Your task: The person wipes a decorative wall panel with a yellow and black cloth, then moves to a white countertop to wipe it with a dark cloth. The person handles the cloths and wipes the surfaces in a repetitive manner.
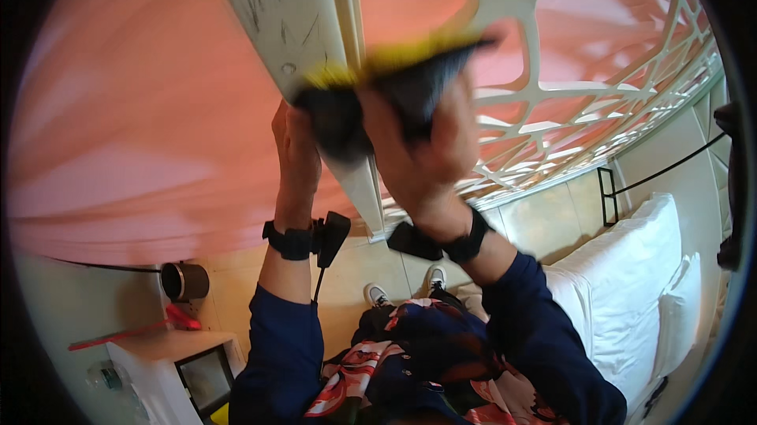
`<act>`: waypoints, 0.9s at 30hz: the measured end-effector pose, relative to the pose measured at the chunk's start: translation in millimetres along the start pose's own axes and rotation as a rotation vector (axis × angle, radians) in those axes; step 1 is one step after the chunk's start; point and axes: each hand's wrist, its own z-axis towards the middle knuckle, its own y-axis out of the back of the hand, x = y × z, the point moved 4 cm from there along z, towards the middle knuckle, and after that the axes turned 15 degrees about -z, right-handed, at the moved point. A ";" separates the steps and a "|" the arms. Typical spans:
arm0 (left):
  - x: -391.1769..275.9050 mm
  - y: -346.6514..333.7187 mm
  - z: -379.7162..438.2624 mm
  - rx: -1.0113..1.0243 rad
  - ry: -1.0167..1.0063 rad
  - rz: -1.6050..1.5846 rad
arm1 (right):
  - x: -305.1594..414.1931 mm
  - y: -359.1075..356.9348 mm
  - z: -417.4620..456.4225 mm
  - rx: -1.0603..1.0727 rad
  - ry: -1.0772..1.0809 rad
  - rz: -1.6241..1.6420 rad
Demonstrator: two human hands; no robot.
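Note:
A black thing with a yellow, bristly-looking edge [423, 85] is blurred by motion, and its exact kind cannot be told. My right hand [426, 147] grips it from below, thumb and fingers on either side. A second dark, yellow-edged part [337, 117] lies across the pale post; whether the two are joined is unclear. My left hand [298, 147] is beside this part at the post's left edge, its fingers partly hidden. The flat pale post [301, 29] bears dark scuff marks and a round screw or plug. Both wrists wear black straps with small black devices.
A white lattice screen [526, 8] stretches right from the post. Pink curtain fabric [148, 129] hangs left and behind. Below right is a white-covered bed [627, 277]; below left, a small cabinet [171, 336] with a red object [183, 317] and a dark cylinder [185, 281] nearby.

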 end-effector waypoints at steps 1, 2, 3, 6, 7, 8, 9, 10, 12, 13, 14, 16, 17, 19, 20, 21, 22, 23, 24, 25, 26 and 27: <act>-2.6 7.2 -0.3 0.004 0.042 0.010 | 12.1 -9.4 25.5 -0.079 0.192 0.020; 4.8 5.9 -3.7 -0.028 0.118 -0.146 | 16.1 -25.7 42.5 -0.099 0.319 0.032; 10.5 4.7 -4.8 -0.051 0.180 -0.275 | 20.0 -38.1 47.9 -0.124 0.443 0.042; -0.2 -1.5 -3.6 -0.002 0.064 -0.239 | 26.0 -43.1 10.3 0.105 0.448 -0.119; -6.9 -1.3 -3.7 0.015 -0.013 -0.160 | 20.1 -49.8 -15.1 0.030 0.490 -0.167; -3.2 9.8 -6.7 0.095 0.170 -0.570 | 13.0 -45.5 -41.0 0.134 0.455 -0.146; -1.6 10.8 -8.1 0.180 0.343 -0.989 | 4.2 -38.0 -61.8 0.204 0.429 -0.135; -5.2 4.4 -6.5 0.282 0.393 -1.193 | -6.5 -29.5 -85.6 0.336 0.368 -0.124; -1.7 3.6 -5.4 0.097 0.353 -0.651 | -34.7 -12.9 -139.4 0.493 0.297 -0.198; -6.9 3.2 -5.8 0.142 0.338 -0.468 | -40.7 -9.9 -153.7 0.534 0.246 -0.157; -8.7 2.2 -6.9 0.104 0.308 -0.362 | -43.4 -9.2 -164.7 0.537 0.214 -0.137; -12.9 -5.0 -7.1 0.044 0.237 -0.152 | -51.9 -6.1 -189.0 0.615 0.148 -0.158; -8.3 -4.5 -8.7 0.041 0.261 -0.118 | -58.0 -0.7 -207.2 0.693 0.111 -0.202; 1.8 3.6 -8.5 0.040 0.293 -0.039 | -59.4 2.6 -211.0 0.738 -0.029 -0.198; 3.3 3.1 -9.0 0.018 0.264 -0.056 | -60.6 6.4 -209.0 0.711 -0.134 -0.157; 5.6 1.9 -11.0 -0.007 0.236 -0.078 | -63.1 9.5 -203.8 0.684 -0.236 -0.117; 5.1 4.0 -13.4 -0.038 0.216 -0.084 | -60.1 10.2 -184.6 0.607 -0.295 -0.086; 5.5 4.2 -14.6 -0.080 0.169 -0.080 | -55.9 10.6 -156.9 0.507 -0.333 -0.071; 5.5 0.6 -14.1 -0.123 0.118 -0.082 | -49.6 11.4 -122.9 0.343 -0.246 -0.077; 4.7 -2.4 -13.7 -0.164 0.066 -0.087 | -47.3 9.4 -99.8 0.240 -0.264 -0.052; 7.2 -4.1 -14.4 -0.186 0.102 -0.113 | -41.7 5.8 -78.9 0.181 -0.227 -0.058; 7.2 -5.8 -14.0 -0.205 0.133 -0.136 | -36.3 2.6 -65.4 0.117 -0.187 -0.062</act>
